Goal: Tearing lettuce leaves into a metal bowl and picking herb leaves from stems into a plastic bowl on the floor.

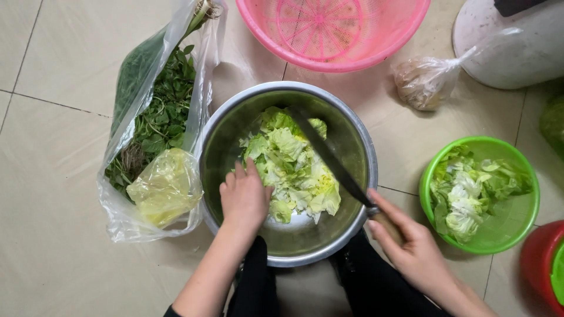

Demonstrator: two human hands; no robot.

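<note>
**Cut cabbage fills steel bowl on kitchen floor**

On a tiled floor (64, 194), pale green cut cabbage leaves (294, 167) lie heaped in a large steel bowl (367, 147) set between the person's knees. The left hand (244, 196) rests on the near edge of the heap, fingers curled down onto the leaves, pressing rather than gripping them. The right hand (411, 246) is closed around the handle of a long knife (329, 154), whose dark blade slants across the bowl above the leaves, tip toward the far rim.

Judging by the pile, a good share of the cutting looks done: the pieces in the bowl are already loose and roughly chopped, though some remain large. More torn leaves (470, 191) sit in a green plastic bowl (523, 226) just to the right, apparently uncut.

Beside the steel bowl on the left, a clear plastic bag (120, 220) holds dark leafy herbs (164, 111) and a crumpled yellowish bag (164, 185). Beyond the steel bowl stands a pink plastic colander (258, 23), nothing visible in it, with a small knotted bag (423, 82) and a white container (517, 53) to its right. A red vessel (537, 261) shows at the right edge.
</note>
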